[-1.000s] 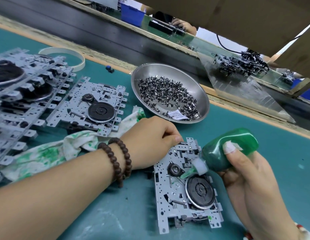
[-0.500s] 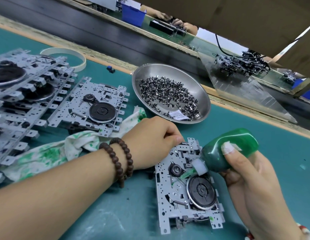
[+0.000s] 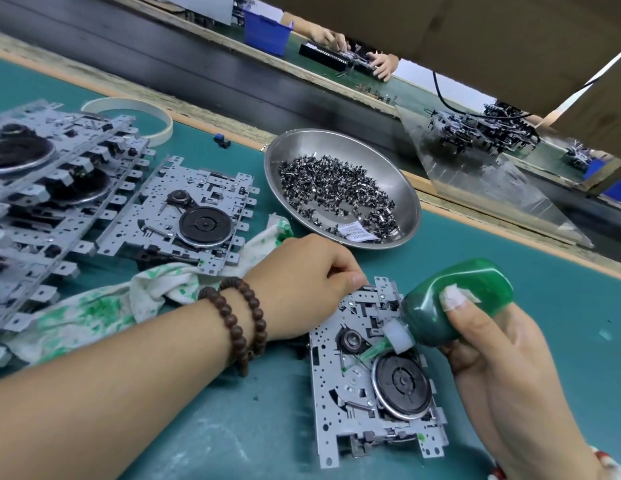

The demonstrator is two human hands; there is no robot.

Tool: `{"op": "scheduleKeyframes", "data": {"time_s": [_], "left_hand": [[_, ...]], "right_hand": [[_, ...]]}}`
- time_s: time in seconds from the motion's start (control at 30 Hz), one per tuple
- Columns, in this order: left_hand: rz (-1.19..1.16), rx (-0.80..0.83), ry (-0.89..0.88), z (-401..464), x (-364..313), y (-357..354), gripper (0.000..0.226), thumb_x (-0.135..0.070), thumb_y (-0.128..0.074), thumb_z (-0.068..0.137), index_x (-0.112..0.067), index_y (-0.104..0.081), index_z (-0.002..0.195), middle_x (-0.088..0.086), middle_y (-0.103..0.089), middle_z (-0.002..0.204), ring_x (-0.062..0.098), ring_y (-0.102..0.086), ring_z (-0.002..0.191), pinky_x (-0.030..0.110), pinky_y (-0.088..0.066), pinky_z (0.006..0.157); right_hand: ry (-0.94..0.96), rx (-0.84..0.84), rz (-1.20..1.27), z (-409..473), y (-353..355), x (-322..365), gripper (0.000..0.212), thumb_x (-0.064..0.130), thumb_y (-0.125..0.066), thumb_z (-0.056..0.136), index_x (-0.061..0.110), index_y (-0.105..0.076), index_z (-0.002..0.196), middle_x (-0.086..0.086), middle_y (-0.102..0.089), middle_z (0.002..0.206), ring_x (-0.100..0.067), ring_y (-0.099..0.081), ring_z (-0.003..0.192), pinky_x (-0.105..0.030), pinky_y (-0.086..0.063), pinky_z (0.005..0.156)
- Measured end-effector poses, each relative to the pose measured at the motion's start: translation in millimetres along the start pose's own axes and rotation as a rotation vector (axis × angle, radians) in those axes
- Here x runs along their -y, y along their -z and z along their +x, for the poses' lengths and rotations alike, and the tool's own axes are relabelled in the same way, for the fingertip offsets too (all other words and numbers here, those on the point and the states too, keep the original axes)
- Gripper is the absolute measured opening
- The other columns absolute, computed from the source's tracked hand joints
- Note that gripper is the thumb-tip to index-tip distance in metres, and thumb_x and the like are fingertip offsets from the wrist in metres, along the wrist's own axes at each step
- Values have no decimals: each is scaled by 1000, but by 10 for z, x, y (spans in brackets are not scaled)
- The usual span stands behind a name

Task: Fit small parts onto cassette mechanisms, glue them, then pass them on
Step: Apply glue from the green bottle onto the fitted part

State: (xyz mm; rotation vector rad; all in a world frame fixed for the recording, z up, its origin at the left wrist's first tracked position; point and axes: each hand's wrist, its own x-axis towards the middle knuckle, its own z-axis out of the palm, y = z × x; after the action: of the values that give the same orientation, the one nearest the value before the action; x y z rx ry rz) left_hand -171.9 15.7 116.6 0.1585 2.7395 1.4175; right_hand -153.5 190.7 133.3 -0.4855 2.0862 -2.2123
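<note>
The mechanism [image 3: 375, 372] lies flat on the green mat [image 3: 562, 306], near the front edge, just below the steel bowl [image 3: 399, 188] of small parts [image 3: 337, 192]. The left hand [image 3: 302, 282] rests at its upper left corner, fingers curled and thumb pressed against the plate's edge to steady it; what the fingertips do underneath is hidden. The right hand [image 3: 503, 362] grips the green glue bottle [image 3: 458, 303], thumb pressed on its side and fingers wrapped behind, tilting it so the nozzle [image 3: 371, 351] touches the plate between the small pulley [image 3: 350, 339] and the black flywheel [image 3: 402, 379]. By the look of it, the mechanism is a thin stamped metal plate: stiff, fairly light, with sharp tabs and fine springs and levers that would bend or unhook easily. It is best held by its outer edges or corner tabs, well clear of the flywheel, the springs and any fresh glue, which shows as green spots near the nozzle and at the lower right corner. The bottle looks soft and squeezable, so a light press should do. To the left lie another mechanism [image 3: 184, 213], a glue-stained rag [image 3: 104, 306] and a stack of more [image 3: 42, 188]
</note>
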Motion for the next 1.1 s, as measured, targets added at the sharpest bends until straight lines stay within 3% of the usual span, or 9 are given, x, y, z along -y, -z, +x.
{"op": "scheduleKeyframes", "data": {"time_s": [0.17,0.3,0.43,0.57,0.63,0.73,0.83,0.97,1.1], "left_hand": [[8,-16,-21,10,24,-7,18,-33,-54,91,-27,-69,83,-12,-68,80,-1,-58,72,13,-43,66],[11,-11,-27,9,25,-4,18,-34,-53,91,-28,-68,84,-12,-68,81,2,-60,75,15,-46,67],[22,-8,-33,8,25,-3,18,-34,-52,92,-28,-68,84,-14,-68,82,1,-61,77,15,-47,69],[18,4,-38,14,38,2,18,-34,-52,92,-28,-68,86,-14,-68,84,2,-62,79,20,-49,73],[5,7,-40,19,54,4,18,-34,-51,92,-33,-66,82,-20,-65,73,-4,-57,65,14,-46,61],[-16,14,-31,3,47,15,18,-34,-51,92,-37,-64,80,-26,-59,58,-3,-53,52,11,-41,48],[-34,12,-35,-15,28,31,18,-35,-51,92,-36,-64,80,-15,-66,76,9,-63,77,23,-51,70],[-68,5,-27,-34,2,34,21,-33,-51,92,-40,-61,74,-5,-70,87,20,-64,87,33,-52,78],[-90,-22,-7,-78,-34,46,21,-30,-53,92,-40,-62,76,-4,-70,87,18,-63,87,26,-49,77]], "right_hand": [[-8,-34,-27,10,40,-25,9,28,-71,70,21,-72,75,-1,-67,69,-9,-64,64,-17,-52,59],[-3,-6,-42,3,15,-10,36,51,-78,60,21,-72,78,0,-69,71,-7,-65,64,-15,-51,58],[-62,-27,64,21,71,0,14,28,-66,71,16,-72,78,-5,-70,73,-13,-67,64,-20,-54,56],[-160,-152,256,75,238,40,31,23,-51,72,15,-61,100,-4,-69,75,-9,-62,55,-21,-54,52],[-199,-155,299,86,297,76,30,25,-55,70,17,-68,96,-6,-70,80,-8,-60,52,-20,-54,51],[-316,-56,245,94,341,107,42,40,-85,49,14,-76,81,-14,-70,79,-10,-60,50,-19,-52,45],[-412,31,222,88,395,89,72,55,-89,25,11,-75,80,-16,-57,64,-10,-44,40,-22,-42,36],[-417,153,347,93,529,77,74,36,-94,26,7,-75,92,-20,-66,83,-19,-61,60,-28,-53,50],[-362,268,105,117,573,117,68,16,-79,48,9,-63,114,-11,-70,109,-15,-67,96,-21,-53,73]]}}
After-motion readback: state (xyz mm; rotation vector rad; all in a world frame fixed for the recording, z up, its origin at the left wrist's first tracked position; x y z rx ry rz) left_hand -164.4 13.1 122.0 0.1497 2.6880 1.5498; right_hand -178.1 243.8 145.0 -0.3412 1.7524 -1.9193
